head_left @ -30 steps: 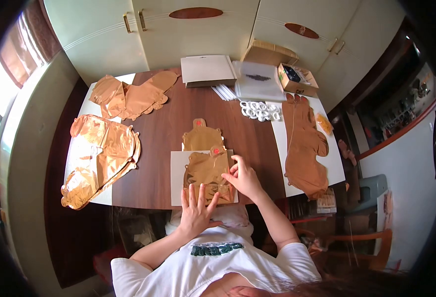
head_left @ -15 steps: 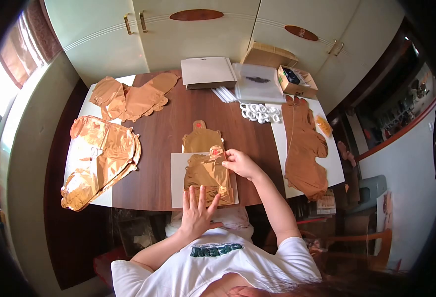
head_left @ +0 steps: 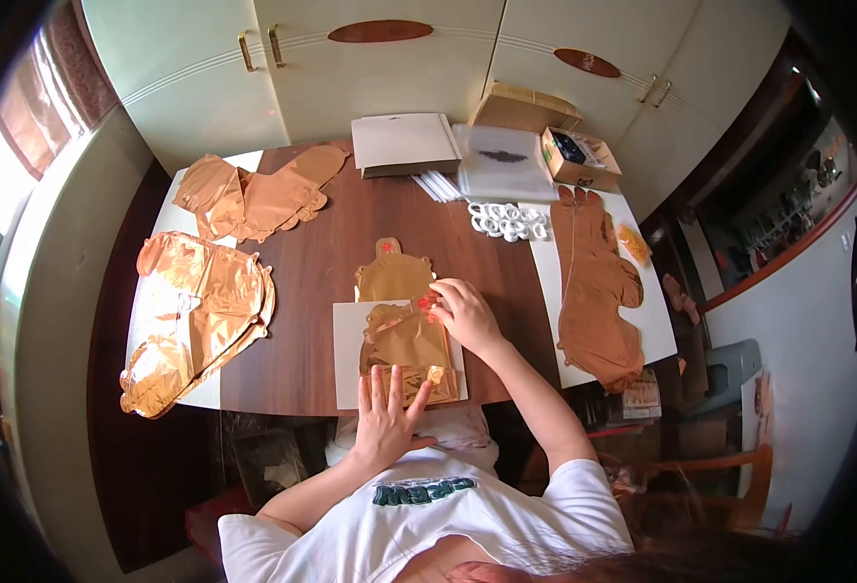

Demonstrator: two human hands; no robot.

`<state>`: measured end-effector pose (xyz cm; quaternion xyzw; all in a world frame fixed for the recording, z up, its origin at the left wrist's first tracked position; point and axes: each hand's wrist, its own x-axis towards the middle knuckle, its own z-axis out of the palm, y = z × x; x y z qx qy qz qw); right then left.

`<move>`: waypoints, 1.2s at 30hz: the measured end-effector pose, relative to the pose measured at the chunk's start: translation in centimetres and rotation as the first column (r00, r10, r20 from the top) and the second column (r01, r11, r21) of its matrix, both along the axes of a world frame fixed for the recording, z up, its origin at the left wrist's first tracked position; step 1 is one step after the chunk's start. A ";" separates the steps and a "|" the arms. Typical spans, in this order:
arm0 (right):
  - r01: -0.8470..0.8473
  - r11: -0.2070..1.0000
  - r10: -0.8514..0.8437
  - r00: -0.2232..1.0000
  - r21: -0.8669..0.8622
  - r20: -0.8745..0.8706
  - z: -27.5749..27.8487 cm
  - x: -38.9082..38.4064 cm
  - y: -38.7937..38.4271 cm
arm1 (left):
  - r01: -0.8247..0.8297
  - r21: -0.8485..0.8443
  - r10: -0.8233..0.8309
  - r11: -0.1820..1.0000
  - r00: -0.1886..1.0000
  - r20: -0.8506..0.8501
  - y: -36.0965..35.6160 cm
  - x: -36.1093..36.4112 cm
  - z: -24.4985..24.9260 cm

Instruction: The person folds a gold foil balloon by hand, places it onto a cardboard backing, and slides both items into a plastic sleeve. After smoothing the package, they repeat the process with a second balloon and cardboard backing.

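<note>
In front of me a gold foil balloon [head_left: 404, 338] lies folded on a white card [head_left: 348, 340] near the table's front edge. My left hand [head_left: 386, 418] is spread flat, its fingertips resting on the balloon's lower end. At the top right corner my right hand [head_left: 465, 316] has its fingers bent around a tab with red print [head_left: 428, 304], partly hidden by them. Just beyond the card lies another folded gold foil balloon [head_left: 393, 277], with a red mark on its narrow end.
Flat foil balloons lie at the left [head_left: 205, 301], back left [head_left: 273, 194] and right [head_left: 594, 282]. White rings [head_left: 506, 222], white sticks [head_left: 438, 186], a stack of white card [head_left: 406, 141], clear plastic bags [head_left: 504, 165] and an open box [head_left: 581, 158] are at the back.
My right hand has shifted slightly up and left over the tab, which it now covers more. My left hand stays pressed in place on the balloon.
</note>
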<state>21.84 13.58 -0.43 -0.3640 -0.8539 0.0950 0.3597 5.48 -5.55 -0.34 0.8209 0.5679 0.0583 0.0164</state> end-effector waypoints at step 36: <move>0.073 0.976 -0.046 0.990 -0.204 0.131 -0.2 1.2 -2.5 | -0.029 -0.047 0.029 0.998 1.000 -0.007 0.1 0.0 0.5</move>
